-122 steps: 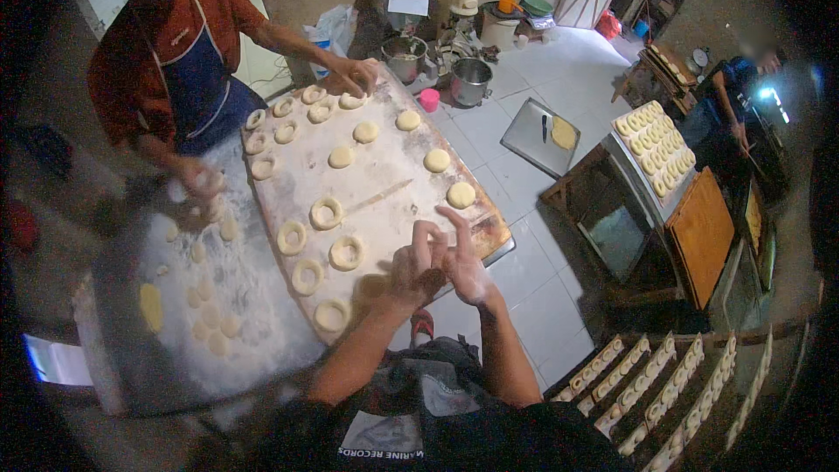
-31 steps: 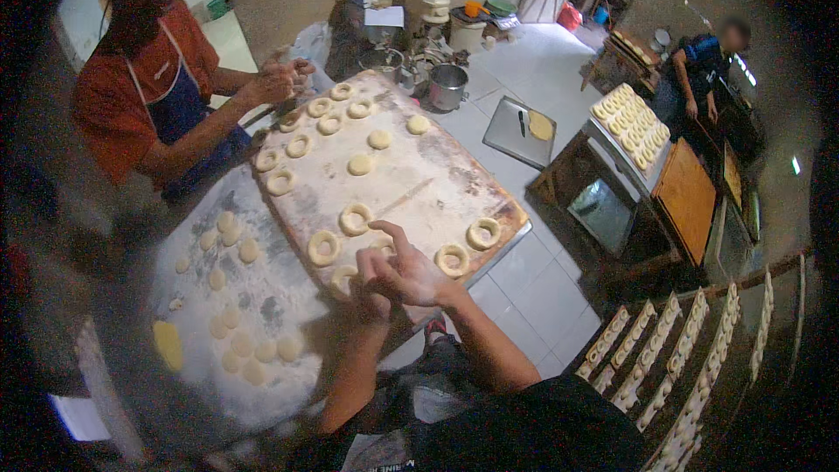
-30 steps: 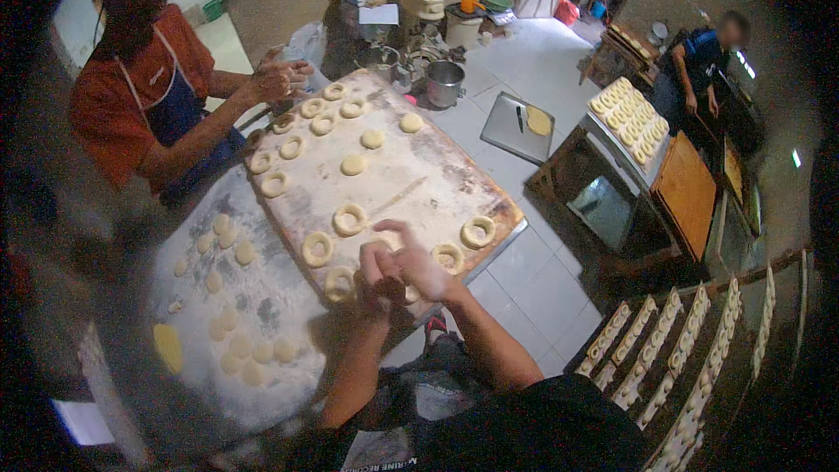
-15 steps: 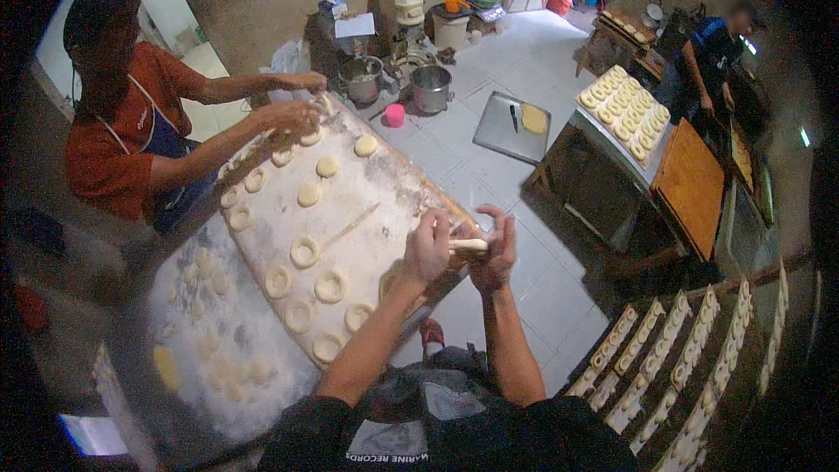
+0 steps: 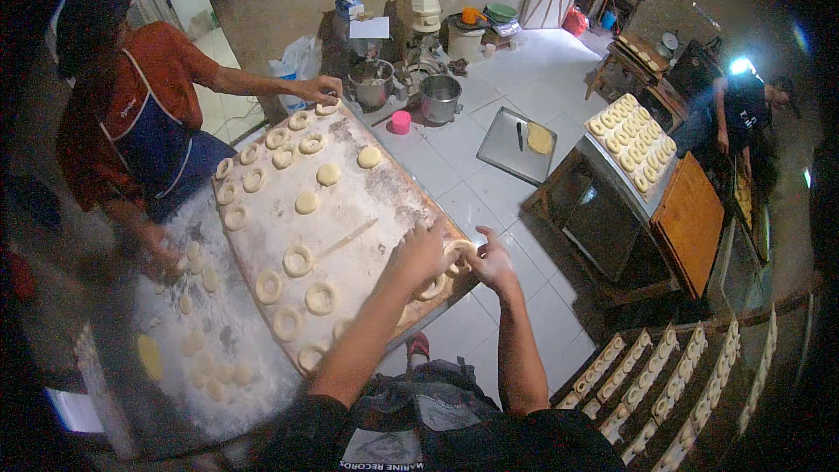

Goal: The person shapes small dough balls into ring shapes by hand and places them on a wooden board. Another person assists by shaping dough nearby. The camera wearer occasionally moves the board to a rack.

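Both my hands are at the right edge of a floured board, closed on a ring of soft dough. My left hand grips its left side, its fingertips partly hidden. From the right, my right hand pinches the ring, with its index finger lifted. Another dough ring lies just below, partly covered by my left hand. Farther left on the board are several dough rings, flattened dough discs and a thin wooden stick.
A co-worker in an orange shirt stands at the far left, one hand on a dough ring, the other over dough pieces on a floured table. A tray of dough rings rests on a stand at right. Racks of rings stand at lower right.
The dough between my hands was a strip seen edge-on and now shows as a ring lower at the board's edge. The co-worker's one hand has moved down to the dough pieces.
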A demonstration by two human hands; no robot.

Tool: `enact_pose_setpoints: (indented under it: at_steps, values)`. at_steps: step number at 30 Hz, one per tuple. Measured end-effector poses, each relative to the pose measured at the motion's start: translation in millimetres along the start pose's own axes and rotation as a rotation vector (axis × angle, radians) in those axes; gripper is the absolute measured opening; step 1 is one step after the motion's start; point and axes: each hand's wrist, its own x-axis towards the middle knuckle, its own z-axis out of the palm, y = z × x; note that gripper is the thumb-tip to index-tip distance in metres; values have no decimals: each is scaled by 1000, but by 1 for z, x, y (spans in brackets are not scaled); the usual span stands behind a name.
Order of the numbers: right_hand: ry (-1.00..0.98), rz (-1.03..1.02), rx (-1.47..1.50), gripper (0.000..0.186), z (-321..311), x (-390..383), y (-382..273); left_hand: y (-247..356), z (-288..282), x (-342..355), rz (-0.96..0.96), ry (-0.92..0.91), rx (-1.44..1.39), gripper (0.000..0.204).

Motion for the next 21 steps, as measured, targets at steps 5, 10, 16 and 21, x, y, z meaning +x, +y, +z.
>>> enact_pose_setpoints:
  at_steps: [5,10,16,21]
  values:
    - [30,-60,-118,73,11,-8,-6,0,9,-8,48,64,-44,77]
    - [130,6,-30,75,1,-27,-26,-4,-12,-18,84,119,-145,76]
    - [193,-350,125,39,38,-72,-101,-100,-36,-140,-97,496,-440,50]
    - [-695,-777,34,27,192,-117,-185,-197,28,-290,-574,874,-612,25]
